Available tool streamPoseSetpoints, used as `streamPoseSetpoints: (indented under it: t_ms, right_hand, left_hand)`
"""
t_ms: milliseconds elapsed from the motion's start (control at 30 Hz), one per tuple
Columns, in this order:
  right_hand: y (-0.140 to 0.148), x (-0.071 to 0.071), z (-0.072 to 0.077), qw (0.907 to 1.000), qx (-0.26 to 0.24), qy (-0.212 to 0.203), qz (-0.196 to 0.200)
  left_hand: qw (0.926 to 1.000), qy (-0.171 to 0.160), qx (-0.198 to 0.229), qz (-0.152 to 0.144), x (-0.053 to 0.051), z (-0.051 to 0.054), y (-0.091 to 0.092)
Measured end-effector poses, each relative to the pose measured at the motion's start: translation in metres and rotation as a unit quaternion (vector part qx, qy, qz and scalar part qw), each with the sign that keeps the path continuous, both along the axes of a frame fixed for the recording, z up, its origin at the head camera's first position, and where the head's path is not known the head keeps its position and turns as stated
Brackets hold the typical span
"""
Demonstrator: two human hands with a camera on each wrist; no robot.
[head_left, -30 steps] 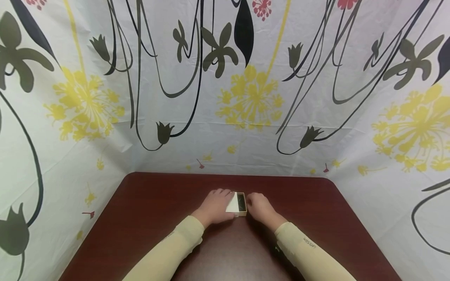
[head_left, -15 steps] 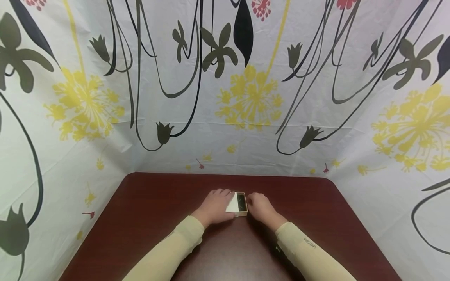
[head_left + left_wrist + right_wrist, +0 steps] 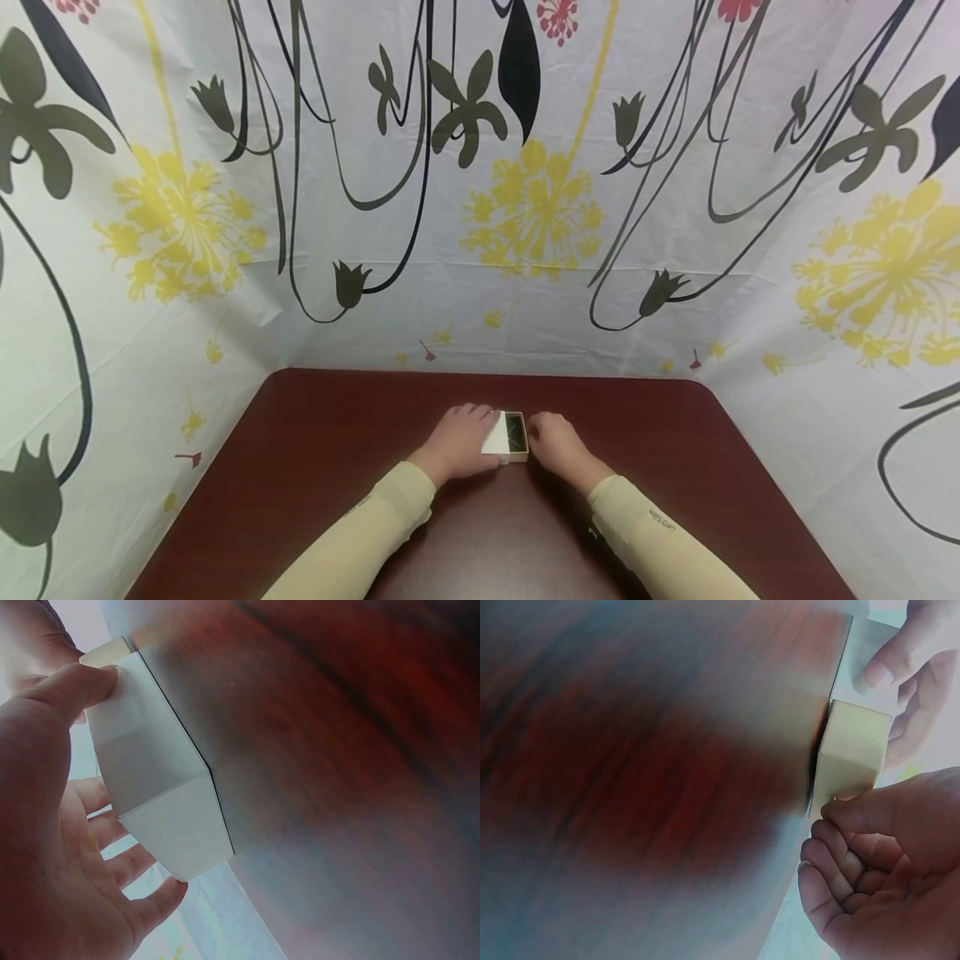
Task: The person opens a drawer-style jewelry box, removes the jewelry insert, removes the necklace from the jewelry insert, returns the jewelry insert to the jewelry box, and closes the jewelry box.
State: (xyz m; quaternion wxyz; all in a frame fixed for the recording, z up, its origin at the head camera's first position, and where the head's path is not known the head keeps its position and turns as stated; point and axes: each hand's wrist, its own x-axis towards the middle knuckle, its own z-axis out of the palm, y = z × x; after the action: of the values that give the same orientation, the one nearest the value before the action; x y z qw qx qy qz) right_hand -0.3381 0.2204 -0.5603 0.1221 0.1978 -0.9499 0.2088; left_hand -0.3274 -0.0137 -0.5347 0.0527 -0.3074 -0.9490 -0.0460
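Observation:
A small box lies on the table, its white sleeve (image 3: pixel 496 435) on the left and its yellowish tray (image 3: pixel 518 457) sticking out to the right, dark inside. My left hand (image 3: pixel 460 442) grips the sleeve, thumb on the near side and fingers over the far side, as the left wrist view shows on the white sleeve (image 3: pixel 150 742). At the tray's right end is my right hand (image 3: pixel 558 446). In the right wrist view its curled fingers and thumb meet at the end of the yellowish tray (image 3: pixel 851 746); whether they pinch a part of it is hidden.
The dark red table (image 3: pixel 480 533) has rounded far corners. A white cloth (image 3: pixel 420 242) with printed flowers and stems hangs behind it and along both sides. Both forearms, in pale yellow sleeves, reach in from the near edge.
The tray stands very slightly further out to the right than a second ago, and my right hand has shifted right a touch. My left hand stays in place on the sleeve.

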Motion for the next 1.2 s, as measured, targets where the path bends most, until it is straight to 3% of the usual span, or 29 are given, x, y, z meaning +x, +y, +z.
streamPoseSetpoints:
  t_ms: [200, 267, 333, 433, 667, 867, 933, 1000, 1200]
  right_hand:
    - [0.009, -0.011, -0.016, 0.9994, -0.001, 0.027, 0.023]
    - [0.007, -0.008, -0.011, 0.9996, -0.004, 0.018, 0.021]
    - [-0.001, 0.005, 0.007, 0.9999, -0.01, -0.01, 0.004]
    - [-0.006, 0.011, 0.016, 0.9996, 0.004, -0.026, -0.015]
    - [-0.009, 0.016, 0.02, 0.9992, 0.018, -0.025, -0.026]
    - [0.0, 0.006, 0.007, 0.9999, -0.01, -0.007, 0.006]
    - [0.007, -0.006, -0.013, 0.9995, -0.005, 0.024, 0.021]
    - [0.01, -0.011, -0.02, 0.9991, -0.004, 0.035, 0.024]
    - [0.013, -0.015, -0.023, 0.9995, -0.013, 0.02, 0.022]
  left_hand:
    - [1.0, -0.001, 0.004, 0.0, 0.0, -0.001, -0.001]
    - [1.0, -0.002, 0.004, -0.001, 0.0, -0.001, -0.001]
    - [1.0, -0.002, 0.004, -0.001, 0.0, -0.001, -0.001]
    - [1.0, -0.002, 0.004, 0.0, 0.0, -0.001, -0.001]
    - [1.0, 0.0, 0.003, -0.001, 0.0, -0.001, -0.001]
    - [1.0, 0.002, 0.003, -0.002, -0.001, -0.003, -0.001]
    - [1.0, 0.002, 0.002, -0.002, -0.001, -0.003, 0.0]
    - [1.0, 0.002, 0.003, -0.002, -0.001, -0.003, 0.0]
    - [1.0, 0.0, 0.004, 0.0, 0.0, -0.001, -0.001]
